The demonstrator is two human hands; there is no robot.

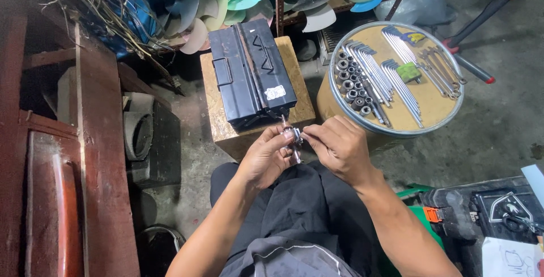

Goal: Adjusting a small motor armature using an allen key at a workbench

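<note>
- At the centre of the frame, just above the lap, a small metal tool part (pixel 293 138) is held between both hands; it looks like a short chromed piece with a thin stem standing up from it, though its exact kind cannot be told.
- The left hand (pixel 266 157) is closed around the lower end of the part, fingers curled and the thumb laid along it.
- The right hand (pixel 339 144) is closed too, its fingertips (pixel 306 135) pinched on the upper end of the part.
- The step in hand is judged to be a fitting or turning of one small piece on another; a steady grip below and a fine twist above seem called for next.
- Both forearms are brought in from the lower edge of the frame, wrists bent inward so that the hands meet.
- Directly above the hands, a dark metal toolbox (pixel 249 73) is seen shut on a wooden block (pixel 297 93).
- In the upper right, a round tray (pixel 447 115) is laid out with sockets (pixel 351 81), hex keys (pixel 399 79) and spanners (pixel 442 70).
</note>
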